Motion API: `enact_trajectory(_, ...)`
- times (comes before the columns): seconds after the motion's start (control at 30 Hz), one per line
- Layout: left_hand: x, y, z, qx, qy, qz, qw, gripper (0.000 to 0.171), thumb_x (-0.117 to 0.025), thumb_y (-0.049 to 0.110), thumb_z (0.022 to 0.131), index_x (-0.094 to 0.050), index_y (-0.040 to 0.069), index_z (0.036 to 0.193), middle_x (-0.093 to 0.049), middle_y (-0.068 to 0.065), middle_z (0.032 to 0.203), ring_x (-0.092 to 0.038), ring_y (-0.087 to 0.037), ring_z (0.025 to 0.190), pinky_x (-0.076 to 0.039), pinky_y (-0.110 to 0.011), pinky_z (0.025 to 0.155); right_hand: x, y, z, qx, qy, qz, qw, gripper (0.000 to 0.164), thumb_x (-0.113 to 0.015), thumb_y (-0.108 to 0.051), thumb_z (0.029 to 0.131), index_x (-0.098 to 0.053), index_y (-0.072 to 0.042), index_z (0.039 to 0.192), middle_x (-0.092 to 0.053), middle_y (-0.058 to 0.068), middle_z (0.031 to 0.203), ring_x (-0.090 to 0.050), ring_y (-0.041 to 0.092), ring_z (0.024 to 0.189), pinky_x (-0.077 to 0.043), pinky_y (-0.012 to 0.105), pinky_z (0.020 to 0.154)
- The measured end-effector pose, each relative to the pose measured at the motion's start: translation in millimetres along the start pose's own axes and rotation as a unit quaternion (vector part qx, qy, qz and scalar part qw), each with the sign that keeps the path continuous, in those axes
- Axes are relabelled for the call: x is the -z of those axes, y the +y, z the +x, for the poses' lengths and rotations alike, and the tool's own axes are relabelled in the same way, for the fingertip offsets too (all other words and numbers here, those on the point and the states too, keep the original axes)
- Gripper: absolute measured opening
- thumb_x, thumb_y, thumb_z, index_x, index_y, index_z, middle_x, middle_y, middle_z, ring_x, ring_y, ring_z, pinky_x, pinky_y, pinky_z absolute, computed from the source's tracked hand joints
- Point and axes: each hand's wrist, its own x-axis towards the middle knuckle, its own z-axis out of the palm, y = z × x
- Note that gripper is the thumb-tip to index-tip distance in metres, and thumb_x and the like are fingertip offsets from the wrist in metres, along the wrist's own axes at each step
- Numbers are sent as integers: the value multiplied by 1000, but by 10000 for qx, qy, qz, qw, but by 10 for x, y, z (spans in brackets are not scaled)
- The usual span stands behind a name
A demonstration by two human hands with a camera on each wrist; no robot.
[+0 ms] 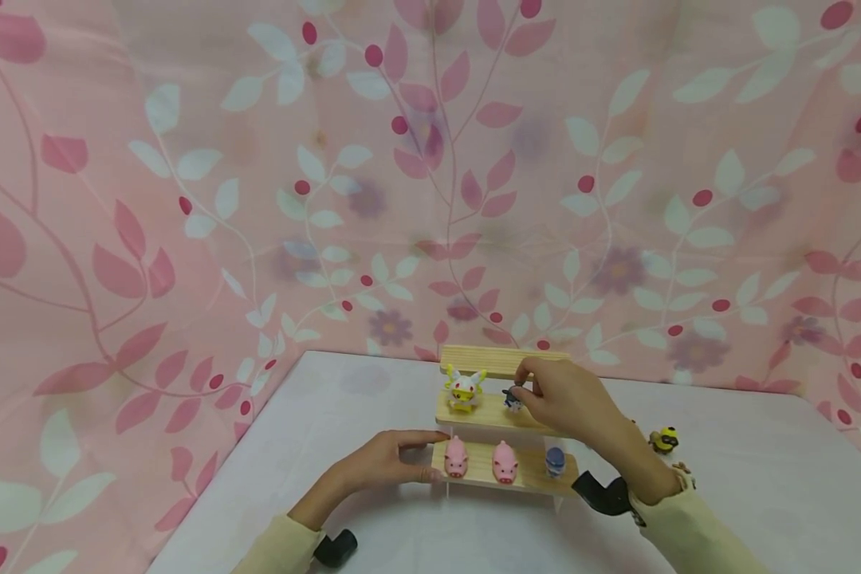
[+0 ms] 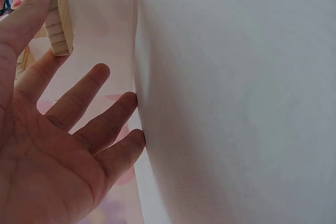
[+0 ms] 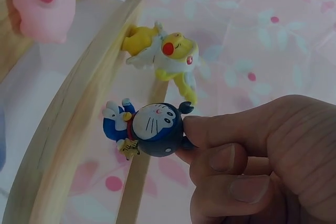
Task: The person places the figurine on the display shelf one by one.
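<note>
A tiered wooden display stand (image 1: pixel 488 410) stands on the table. My left hand (image 1: pixel 387 461) holds the left end of its lowest board (image 2: pixel 59 32) between thumb and index finger, the other fingers spread in the left wrist view. With thumb and fingertips, my right hand (image 1: pixel 567 399) pinches a dark blue cat figurine (image 3: pixel 155 129) by the head, at the middle board. A white-and-yellow figurine (image 1: pixel 463 392) with long ears stands left of it on that board. Two toy pigs, one left (image 1: pixel 456 458) and one central (image 1: pixel 505 462), share the lowest board with a blue-capped figurine (image 1: pixel 555 462).
The top board (image 1: pixel 502 360) shows behind the right hand. On the white table (image 1: pixel 373 383), a yellow-and-black figurine (image 1: pixel 663 440) lies to the right, with other small items partly hidden by the right forearm. A floral pink cloth (image 1: pixel 430 199) hangs behind.
</note>
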Motion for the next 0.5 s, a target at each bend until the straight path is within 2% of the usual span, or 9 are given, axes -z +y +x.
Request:
enact_trajectory(0.3, -1, -7, 7, 33, -15, -9, 10000, 56, -76, 44, 86, -59, 32, 138, -56, 13, 137, -51, -14, 127, -42, -39, 106, -90, -44, 99, -23, -192, 11, 9998, 15, -74, -24, 90, -67, -13, 97, -50, -4, 64, -45, 13, 54, -36, 27, 45)
enact_trajectory(0.5, -2, -8, 7, 16, -11, -33, 10000, 56, -76, 43, 86, -59, 32, 138, -56, 14, 136, -50, -14, 128, -42, -39, 106, -128, -44, 122, -86, -181, 1, 9998, 15, -73, -24, 90, -67, -12, 98, -51, -4, 65, -46, 13, 56, -37, 27, 46)
